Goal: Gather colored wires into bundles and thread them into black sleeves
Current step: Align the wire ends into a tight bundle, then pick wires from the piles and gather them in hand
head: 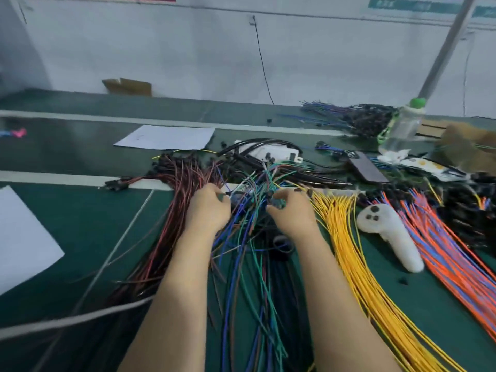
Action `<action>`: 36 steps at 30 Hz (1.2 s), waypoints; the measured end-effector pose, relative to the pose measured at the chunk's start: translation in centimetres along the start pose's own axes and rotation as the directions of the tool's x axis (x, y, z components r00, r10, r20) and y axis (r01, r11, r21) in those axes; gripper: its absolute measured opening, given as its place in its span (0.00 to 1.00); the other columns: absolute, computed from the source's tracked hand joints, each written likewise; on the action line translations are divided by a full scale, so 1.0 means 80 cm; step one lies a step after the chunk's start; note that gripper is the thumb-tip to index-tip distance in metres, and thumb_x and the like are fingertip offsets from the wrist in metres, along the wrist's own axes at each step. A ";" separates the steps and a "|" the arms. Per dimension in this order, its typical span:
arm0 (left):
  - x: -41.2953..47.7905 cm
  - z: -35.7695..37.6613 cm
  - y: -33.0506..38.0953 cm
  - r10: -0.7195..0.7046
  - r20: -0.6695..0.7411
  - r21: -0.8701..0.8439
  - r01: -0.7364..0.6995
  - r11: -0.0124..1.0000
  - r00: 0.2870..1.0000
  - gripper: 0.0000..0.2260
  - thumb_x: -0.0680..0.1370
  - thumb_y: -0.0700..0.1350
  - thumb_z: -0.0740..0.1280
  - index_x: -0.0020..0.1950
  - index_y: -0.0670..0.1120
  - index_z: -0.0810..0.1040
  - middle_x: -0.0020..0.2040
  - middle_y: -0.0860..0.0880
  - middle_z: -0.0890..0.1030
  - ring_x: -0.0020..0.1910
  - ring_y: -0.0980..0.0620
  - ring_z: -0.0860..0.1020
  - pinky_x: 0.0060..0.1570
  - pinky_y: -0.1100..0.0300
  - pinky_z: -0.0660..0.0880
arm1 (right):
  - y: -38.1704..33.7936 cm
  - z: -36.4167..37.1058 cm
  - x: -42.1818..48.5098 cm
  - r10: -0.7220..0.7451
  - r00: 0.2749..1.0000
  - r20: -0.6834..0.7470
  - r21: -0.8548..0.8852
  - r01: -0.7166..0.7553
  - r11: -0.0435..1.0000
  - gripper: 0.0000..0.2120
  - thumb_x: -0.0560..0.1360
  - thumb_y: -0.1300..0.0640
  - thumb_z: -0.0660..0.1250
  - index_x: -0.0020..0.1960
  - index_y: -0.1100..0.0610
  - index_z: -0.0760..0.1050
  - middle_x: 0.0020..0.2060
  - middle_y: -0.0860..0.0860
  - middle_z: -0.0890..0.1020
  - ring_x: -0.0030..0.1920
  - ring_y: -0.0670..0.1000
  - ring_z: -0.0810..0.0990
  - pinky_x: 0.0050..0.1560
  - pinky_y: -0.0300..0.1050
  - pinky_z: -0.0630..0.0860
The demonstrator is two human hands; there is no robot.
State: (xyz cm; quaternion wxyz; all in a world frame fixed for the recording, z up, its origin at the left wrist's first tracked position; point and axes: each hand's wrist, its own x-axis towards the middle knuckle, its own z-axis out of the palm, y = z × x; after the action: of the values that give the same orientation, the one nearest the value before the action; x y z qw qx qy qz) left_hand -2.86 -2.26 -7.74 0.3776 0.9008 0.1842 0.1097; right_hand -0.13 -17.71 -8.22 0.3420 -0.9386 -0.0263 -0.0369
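Note:
A loose tangle of blue and green wires lies between my forearms on the green table. My left hand pinches a thin wire end at its fingertips. My right hand has its fingers curled into the same tangle, gripping wire ends with small black connectors. Left of my left hand spreads a fan of red-brown wires. A thick bundle of yellow wires runs along my right forearm, and orange and blue wires lie further right. Black sleeves curl beyond the tangle.
A white handheld controller rests between the yellow and orange wires. A phone, a clear bottle with green cap and a pile of finished dark bundles stand at the back right. White paper sheets lie left.

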 end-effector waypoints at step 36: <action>-0.016 0.064 0.050 0.159 0.327 -0.257 -0.074 0.964 0.931 0.13 0.78 0.35 0.65 0.62 0.40 0.70 0.37 0.45 0.75 0.29 0.50 0.77 0.36 0.53 0.80 | 0.041 -0.050 0.010 0.071 0.962 -0.263 0.480 0.067 0.875 0.11 0.81 0.60 0.58 0.52 0.61 0.79 0.39 0.50 0.81 0.31 0.45 0.72 0.30 0.31 0.66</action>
State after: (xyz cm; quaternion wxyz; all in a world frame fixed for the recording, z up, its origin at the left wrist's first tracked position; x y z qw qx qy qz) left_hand -1.36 -8.62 -8.48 0.5030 0.8630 0.0463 -0.0059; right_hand 0.68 -22.78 -7.16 0.5664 -0.8088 0.0134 -0.1575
